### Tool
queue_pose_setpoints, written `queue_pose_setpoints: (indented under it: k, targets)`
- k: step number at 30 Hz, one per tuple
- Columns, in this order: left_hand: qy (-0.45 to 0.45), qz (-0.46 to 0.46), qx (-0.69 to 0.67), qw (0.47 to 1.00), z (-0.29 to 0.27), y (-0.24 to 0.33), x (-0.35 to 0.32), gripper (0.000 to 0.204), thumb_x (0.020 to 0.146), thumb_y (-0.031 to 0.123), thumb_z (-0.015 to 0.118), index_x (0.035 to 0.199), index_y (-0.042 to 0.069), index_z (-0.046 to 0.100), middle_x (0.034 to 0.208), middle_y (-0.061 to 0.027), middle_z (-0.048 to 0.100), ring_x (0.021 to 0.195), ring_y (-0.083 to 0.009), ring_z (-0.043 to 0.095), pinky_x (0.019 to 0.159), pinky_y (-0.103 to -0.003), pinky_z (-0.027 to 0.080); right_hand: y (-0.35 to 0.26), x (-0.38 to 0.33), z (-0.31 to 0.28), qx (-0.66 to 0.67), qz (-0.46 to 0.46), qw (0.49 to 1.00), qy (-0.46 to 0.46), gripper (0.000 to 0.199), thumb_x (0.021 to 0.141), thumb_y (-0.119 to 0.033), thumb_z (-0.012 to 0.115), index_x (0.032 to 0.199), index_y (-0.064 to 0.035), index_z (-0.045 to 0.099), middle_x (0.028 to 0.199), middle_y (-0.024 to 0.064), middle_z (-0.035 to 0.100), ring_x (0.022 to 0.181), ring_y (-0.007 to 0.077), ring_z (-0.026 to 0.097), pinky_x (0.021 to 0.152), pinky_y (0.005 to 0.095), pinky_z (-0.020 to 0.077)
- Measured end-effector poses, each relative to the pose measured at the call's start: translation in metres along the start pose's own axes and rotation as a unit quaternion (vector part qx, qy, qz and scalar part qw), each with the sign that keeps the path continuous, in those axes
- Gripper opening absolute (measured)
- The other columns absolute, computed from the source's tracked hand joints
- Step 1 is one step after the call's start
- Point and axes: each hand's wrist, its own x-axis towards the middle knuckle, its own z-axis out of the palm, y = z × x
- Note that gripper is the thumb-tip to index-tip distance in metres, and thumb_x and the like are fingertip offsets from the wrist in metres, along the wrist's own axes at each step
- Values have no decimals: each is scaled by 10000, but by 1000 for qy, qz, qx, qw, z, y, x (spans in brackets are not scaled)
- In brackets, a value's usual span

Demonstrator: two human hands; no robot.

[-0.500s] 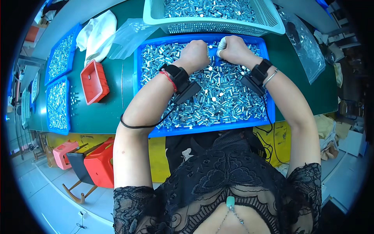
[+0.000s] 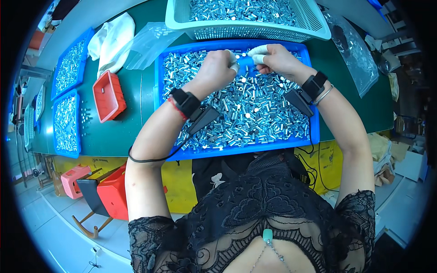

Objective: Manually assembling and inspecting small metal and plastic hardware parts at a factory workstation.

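Observation:
A blue tray (image 2: 315, 109) on the table holds a layer of small shiny metal cylinders (image 2: 255, 113), some seen as hollow sleeves. Over its far part, my left hand (image 2: 214, 69) has curled fingers with white coverings at the tips. Across a small gap, my right hand (image 2: 280, 60) points its white-covered fingertips toward the left one, fingers bent close together. Anything pinched in either hand is too small or hidden to make out. Beneath the fingertips a patch of blue tray bottom shows. Both wrists wear black straps with dark devices.
A pale green basket (image 2: 248, 32) full of similar metal pieces stands beyond the tray. Leftward are a red bin (image 2: 108, 96) with one small piece, a white cloth (image 2: 114, 41), a plastic bag (image 2: 152, 43) and two blue trays. Clear plastic (image 2: 357, 59) lies at right.
My left hand has drawn back toward me and to the left. My right hand has shifted slightly right, its covered fingers now stretched more toward the left.

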Motion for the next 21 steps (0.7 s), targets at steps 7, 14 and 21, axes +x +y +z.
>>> queue_pose_setpoints:
  k: [7, 14, 21]
  targets:
    - [18, -48, -87, 995, -17, 5, -21, 137, 733, 94, 646, 799, -25, 631, 690, -132, 639, 631, -177, 634, 598, -295, 501, -4, 3, 11, -251, -49, 965, 59, 280, 712, -172, 688, 905, 27, 648, 776, 157, 642, 715, 207, 636, 681, 331, 506]
    - [34, -18, -97, 995, -15, 13, -36, 151, 782, 74, 634, 899, -21, 620, 728, -126, 653, 631, -149, 641, 583, -266, 506, -6, 18, 23, -474, -31, 876, 84, 335, 651, -254, 733, 795, 37, 649, 850, 211, 631, 808, 351, 614, 736, 390, 500]
    - [83, 75, -33, 993, -17, 6, -55, 165, 770, 20, 631, 933, -2, 612, 769, -153, 648, 657, -218, 649, 589, -291, 505, -11, 23, 31, -556, -48, 827, 67, 292, 670, -236, 714, 756, 35, 644, 813, 186, 641, 767, 298, 633, 665, 373, 512]
